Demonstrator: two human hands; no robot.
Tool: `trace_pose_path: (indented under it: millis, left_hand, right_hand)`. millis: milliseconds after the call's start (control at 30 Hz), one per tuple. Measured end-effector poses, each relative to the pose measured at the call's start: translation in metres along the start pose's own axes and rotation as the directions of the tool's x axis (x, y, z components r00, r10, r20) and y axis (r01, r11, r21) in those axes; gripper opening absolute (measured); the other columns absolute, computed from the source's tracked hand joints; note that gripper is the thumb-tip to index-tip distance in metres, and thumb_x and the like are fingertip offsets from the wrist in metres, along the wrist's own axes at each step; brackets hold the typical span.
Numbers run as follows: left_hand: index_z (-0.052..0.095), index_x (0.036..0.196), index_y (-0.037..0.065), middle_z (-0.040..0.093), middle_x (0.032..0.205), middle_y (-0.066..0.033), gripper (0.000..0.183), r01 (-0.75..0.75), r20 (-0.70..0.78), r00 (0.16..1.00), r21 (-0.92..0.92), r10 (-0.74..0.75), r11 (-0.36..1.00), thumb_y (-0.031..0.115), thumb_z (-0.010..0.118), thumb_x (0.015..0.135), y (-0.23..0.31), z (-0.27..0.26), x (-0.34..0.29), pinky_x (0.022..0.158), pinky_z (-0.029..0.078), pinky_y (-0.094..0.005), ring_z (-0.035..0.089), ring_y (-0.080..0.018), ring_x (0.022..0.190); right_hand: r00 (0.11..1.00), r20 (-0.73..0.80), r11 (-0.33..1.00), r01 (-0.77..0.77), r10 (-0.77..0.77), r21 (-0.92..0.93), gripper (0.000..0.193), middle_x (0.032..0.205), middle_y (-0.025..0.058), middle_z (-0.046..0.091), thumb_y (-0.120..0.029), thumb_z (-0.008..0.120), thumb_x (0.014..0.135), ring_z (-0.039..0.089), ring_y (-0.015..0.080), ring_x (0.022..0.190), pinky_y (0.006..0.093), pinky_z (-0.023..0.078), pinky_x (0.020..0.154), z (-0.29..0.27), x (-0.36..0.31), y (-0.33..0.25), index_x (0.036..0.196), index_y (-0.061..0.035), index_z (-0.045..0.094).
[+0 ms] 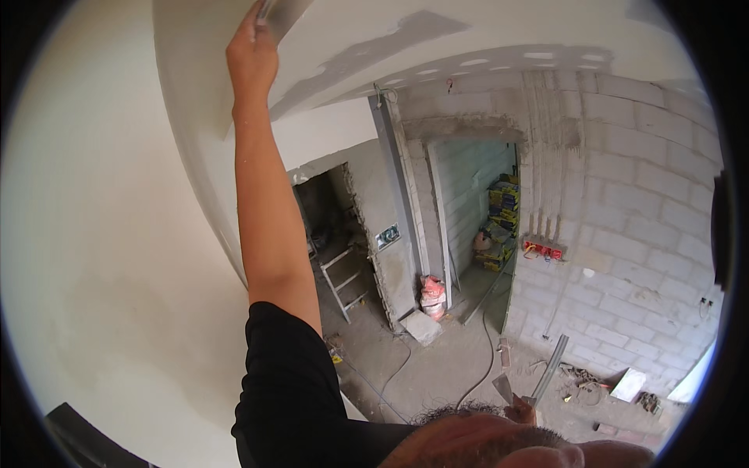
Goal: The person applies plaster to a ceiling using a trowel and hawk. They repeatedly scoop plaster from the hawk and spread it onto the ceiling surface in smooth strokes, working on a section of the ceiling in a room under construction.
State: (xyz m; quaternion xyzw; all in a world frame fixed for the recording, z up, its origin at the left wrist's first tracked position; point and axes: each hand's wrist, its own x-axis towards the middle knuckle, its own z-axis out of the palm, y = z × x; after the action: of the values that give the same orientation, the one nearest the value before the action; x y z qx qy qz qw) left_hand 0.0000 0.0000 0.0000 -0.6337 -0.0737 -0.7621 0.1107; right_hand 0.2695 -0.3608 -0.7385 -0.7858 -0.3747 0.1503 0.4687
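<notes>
overhead, one hand (253,61) grips a blade (287,15); printed bags (504,201) look illegible.

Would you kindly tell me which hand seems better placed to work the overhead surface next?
Left, I'd judge: the left hand is raised beside the pale overhead surface, a flat blade in its grip. The right hand is low, partly hidden, apparently holding a scraper.

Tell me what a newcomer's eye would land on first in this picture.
Probably the raised left arm, rising left of centre from a black sleeve to the left hand, which grips a blurred flat tool at the top edge. After that, the red electrical box strip stands out on the pale block wall at right, and the red-and-white sack on the floor near the centre.
</notes>
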Motion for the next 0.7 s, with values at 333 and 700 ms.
trace_pose_path:
  millis: [333,700]
  left_hand:
    - [0.058,0.143,0.004,0.062,0.14,-0.0207,0.041,-0.282,0.009,0.959,-0.049,0.283,0.958,0.023,0.044,0.11,-0.008,0.028,0.073,0.115,0.039,-0.0373,0.056,-0.0329,0.134]
    - [0.058,0.144,0.007,0.063,0.14,-0.0195,0.04,-0.111,0.115,0.987,-0.025,0.113,0.993,0.017,0.042,0.108,0.007,0.025,0.024,0.113,0.04,-0.0373,0.057,-0.0317,0.133]
  right_hand:
    - [0.992,-0.125,0.996,0.016,-0.004,0.092,0.056,0.083,0.0025,0.068,-0.014,0.079,0.085,0.062,0.0125,0.078,0.0319,0.049,0.068,0.048,-0.027,0.059,0.139,-0.0139,0.066]
    - [1.0,-0.004,1.0,0.004,-0.004,0.024,0.046,0.09,0.0218,0.067,-0.014,0.067,0.087,0.069,0.0392,0.085,0.0442,0.053,0.074,0.007,-0.042,0.011,0.131,-0.003,0.065]
